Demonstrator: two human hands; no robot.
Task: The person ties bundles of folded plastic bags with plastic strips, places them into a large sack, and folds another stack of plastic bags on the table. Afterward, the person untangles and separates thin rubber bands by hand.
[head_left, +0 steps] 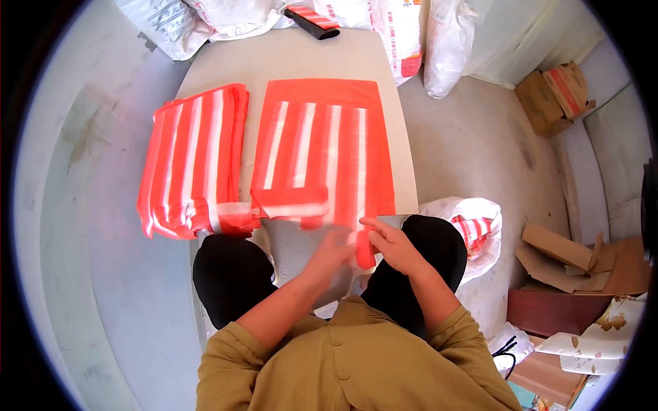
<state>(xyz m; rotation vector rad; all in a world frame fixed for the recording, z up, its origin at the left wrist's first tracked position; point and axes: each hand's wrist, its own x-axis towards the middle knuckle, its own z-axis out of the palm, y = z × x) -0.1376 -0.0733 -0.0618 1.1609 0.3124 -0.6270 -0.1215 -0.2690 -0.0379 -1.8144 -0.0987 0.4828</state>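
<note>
A red-and-white striped plastic bag (315,151) lies flat on the table, over a plain red sheet (329,89). Its lower right strip hangs past the near table edge. My right hand (396,246) grips the end of that strip, with the fingers bent around the red plastic. Close beside it, my left hand (327,257) is smeared by motion, so its fingers do not show clearly. Left of the strip, a folded flap of the bag rests at the table edge. A thick stack of striped plastic bags (192,151) lies to the left, its near ends bunched.
White sacks (236,14) line the far table edge, near a black-and-striped roll (312,22). On the floor at right stands a white sack (483,209) with striped plastic inside. Cardboard boxes (554,99) sit farther right. My knees are under the near edge of the table (295,55).
</note>
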